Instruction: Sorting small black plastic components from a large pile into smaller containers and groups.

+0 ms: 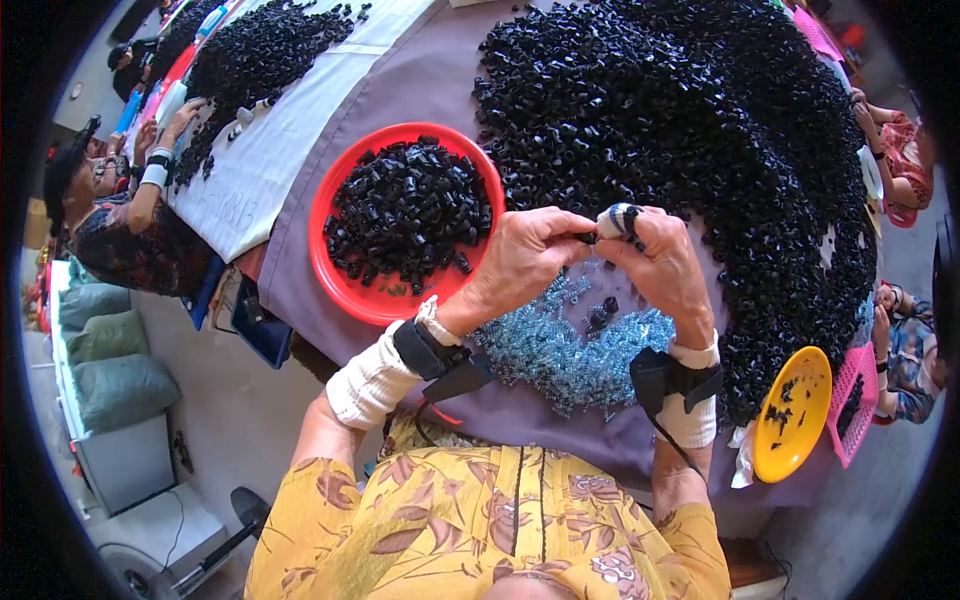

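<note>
Black piece [586,238]: sitting between the fingertips of both hands, raised over the far side of the blue heap [560,365]. Being gripped from the left by the left hand [525,252], closing thumb and forefinger on it. Being met from the right by the right hand [672,268], bending thumb and fingers into a pinch at the same spot and wearing a striped wrap [620,220] on one finger; not being able to tell whether gripping the piece too, or something small against it.

Showing only a short dark stretch, so lying, as far as visible, roughly left to right, seemingly pointing its long axis from one hand toward the other, with both ends hiding behind fingers. Turning mostly, by judgement, on that line-up across the gap, with the left hand being the surer holder and the right fingertips sitting just beside or touching.

Having the blue heap nearer the body, holding a few black bits [602,314]; the red tray [345,295] to the left, near the left wrist; the black pile [640,110] spreading beyond and rightward; the yellow plate [800,430] standing well apart, far right
</note>
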The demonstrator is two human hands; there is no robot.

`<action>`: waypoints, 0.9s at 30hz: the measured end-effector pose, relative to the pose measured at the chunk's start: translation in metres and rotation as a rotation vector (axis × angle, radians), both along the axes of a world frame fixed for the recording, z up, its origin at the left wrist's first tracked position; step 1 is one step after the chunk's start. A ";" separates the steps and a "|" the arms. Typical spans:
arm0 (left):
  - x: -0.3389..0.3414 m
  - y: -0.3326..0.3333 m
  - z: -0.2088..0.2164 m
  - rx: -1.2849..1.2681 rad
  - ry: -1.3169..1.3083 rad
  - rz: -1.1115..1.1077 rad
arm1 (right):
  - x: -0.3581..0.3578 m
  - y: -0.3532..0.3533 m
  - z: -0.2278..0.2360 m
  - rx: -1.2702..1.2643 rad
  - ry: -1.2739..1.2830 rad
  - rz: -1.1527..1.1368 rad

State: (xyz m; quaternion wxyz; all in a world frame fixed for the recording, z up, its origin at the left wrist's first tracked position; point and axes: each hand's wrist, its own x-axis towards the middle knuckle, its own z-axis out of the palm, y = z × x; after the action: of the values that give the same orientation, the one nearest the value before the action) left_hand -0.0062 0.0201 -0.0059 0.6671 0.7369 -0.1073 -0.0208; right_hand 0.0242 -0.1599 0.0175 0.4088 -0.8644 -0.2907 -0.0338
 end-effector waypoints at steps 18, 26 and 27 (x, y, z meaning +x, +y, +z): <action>0.001 -0.003 0.005 -0.065 0.060 -0.064 | 0.011 -0.005 0.011 0.015 0.242 -0.066; 0.008 0.012 0.008 -0.314 0.259 -0.032 | 0.007 -0.033 -0.018 -0.020 0.027 -0.121; 0.008 0.012 0.007 -0.322 0.268 -0.033 | 0.004 -0.034 -0.022 -0.042 0.052 -0.138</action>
State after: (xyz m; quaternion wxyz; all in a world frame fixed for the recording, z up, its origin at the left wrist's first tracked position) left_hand 0.0016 0.0321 0.0008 0.7842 0.6095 -0.0317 -0.1123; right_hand 0.0281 -0.1943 -0.0042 0.3947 -0.8914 -0.2205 -0.0332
